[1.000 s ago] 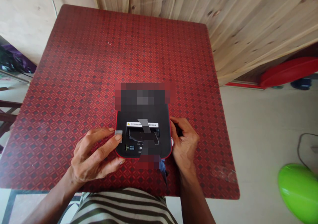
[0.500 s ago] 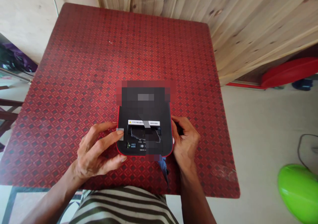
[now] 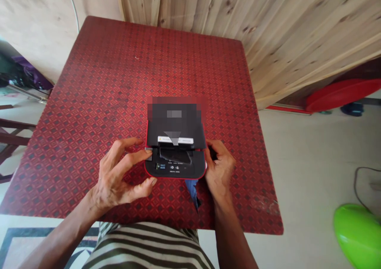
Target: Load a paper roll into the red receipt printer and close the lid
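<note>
Device (image 3: 184, 130): probably stiff, light plastic; best held by its lower side walls.
Left hand (image 3: 122, 173): spread, fingertip on grey tab (image 3: 149, 154), eight o'clock.
Right hand (image 3: 220, 167): curled at four o'clock; grasp hidden.

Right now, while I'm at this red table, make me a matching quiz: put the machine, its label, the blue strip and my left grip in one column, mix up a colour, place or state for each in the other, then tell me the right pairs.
Column one
1. machine
2. label
3. blue strip
4. left grip

Column two
A. poking out at the machine's near edge
B. one fingertip at the grey tab
C. black with a red rim
D. mostly white, with a small yellow mark

Right pairs
1-C, 2-D, 3-A, 4-B
</note>
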The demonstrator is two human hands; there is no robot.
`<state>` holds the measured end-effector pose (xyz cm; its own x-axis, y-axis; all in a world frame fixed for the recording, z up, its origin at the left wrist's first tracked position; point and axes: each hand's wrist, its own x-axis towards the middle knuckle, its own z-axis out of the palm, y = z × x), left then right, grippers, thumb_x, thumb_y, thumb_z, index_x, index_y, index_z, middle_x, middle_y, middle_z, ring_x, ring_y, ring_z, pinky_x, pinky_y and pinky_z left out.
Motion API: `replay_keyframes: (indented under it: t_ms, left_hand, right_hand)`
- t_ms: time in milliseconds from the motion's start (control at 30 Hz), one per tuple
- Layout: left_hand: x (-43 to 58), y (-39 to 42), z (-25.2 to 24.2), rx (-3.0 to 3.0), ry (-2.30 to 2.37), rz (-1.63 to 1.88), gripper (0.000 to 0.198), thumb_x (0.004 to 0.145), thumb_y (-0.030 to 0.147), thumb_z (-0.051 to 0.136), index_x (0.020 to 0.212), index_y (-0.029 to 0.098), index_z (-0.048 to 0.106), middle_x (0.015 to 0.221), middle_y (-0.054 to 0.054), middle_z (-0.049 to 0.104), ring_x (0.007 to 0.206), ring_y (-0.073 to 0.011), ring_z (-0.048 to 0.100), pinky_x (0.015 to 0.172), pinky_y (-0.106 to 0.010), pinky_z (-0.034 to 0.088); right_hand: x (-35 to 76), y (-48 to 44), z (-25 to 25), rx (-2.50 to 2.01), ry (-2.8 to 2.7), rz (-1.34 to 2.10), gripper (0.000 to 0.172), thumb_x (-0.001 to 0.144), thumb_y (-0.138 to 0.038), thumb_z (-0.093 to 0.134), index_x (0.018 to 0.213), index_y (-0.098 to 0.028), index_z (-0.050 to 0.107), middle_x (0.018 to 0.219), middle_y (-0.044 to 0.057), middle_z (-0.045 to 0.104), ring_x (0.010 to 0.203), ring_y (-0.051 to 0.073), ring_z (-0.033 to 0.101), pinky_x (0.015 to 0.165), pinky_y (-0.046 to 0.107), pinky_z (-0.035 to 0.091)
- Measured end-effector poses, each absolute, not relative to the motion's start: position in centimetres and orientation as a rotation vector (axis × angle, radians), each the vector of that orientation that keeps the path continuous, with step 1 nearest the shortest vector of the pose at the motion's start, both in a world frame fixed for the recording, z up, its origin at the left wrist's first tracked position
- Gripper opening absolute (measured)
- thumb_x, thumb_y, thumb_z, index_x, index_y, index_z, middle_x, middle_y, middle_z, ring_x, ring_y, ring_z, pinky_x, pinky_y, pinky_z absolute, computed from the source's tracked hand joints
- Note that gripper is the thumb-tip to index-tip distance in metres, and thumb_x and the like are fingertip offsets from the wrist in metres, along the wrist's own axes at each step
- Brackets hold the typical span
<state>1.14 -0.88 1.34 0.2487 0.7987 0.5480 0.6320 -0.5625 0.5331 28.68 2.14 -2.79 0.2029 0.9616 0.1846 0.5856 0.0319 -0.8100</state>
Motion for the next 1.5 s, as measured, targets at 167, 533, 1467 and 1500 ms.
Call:
replay_keyframes:
  t_ms: [167,533,1467,1500]
  left_hand:
    - [1.1,-1.1,1.2,2.284,1.37,1.193,0.039,0.092,0.038,0.075,0.125,0.02,0.068,0.127,-0.012,0.066,0.104,-0.0217,0.07,0.084,-0.036,0.063]
    - [1.2,-1.1,0.4,2.296,1.252,1.268,0.043,0.097,0.032,0.07,0.136,0.017,0.061,0.131,-0.015,0.064,0.114,-0.0229,0.067,0.092,-0.036,0.063]
    - [2.2,-0.9,-1.1,2.278,1.359,1.034,0.084,0.103,0.053,0.06,0.168,0.014,0.025,0.152,-0.024,0.048,0.143,-0.0308,0.052,0.112,-0.045,0.058]
    - [2.2,-0.8,-1.1,2.278,1.36,1.029,0.084,0.103,0.053,0.06,0.168,0.014,0.024,0.152,-0.024,0.048,0.143,-0.0308,0.051,0.112,-0.045,0.058]
  right_hand:
    - [28.7,2.2,-3.1,-1.64,-1.475,0.565,0.028,0.098,-0.043,0.063,0.095,-0.021,0.081,0.088,0.005,0.078,0.08,0.022,0.071,0.072,0.034,0.052]
    - [28.9,0.4,5.7,-1.512,-1.582,0.205,0.016,0.099,-0.022,0.07,0.108,-0.031,0.079,0.097,0.0,0.078,0.078,0.017,0.07,0.07,0.033,0.054]
    - [19.9,10.2,9.0,-1.738,-3.032,0.281,0.033,0.106,-0.011,0.044,0.128,-0.018,0.067,0.124,0.013,0.074,0.095,0.031,0.076,0.071,0.042,0.056]
    - [20.0,10.2,8.9,-1.709,-3.033,0.267,0.032,0.105,-0.011,0.045,0.127,-0.018,0.067,0.123,0.013,0.074,0.096,0.031,0.076,0.072,0.042,0.056]
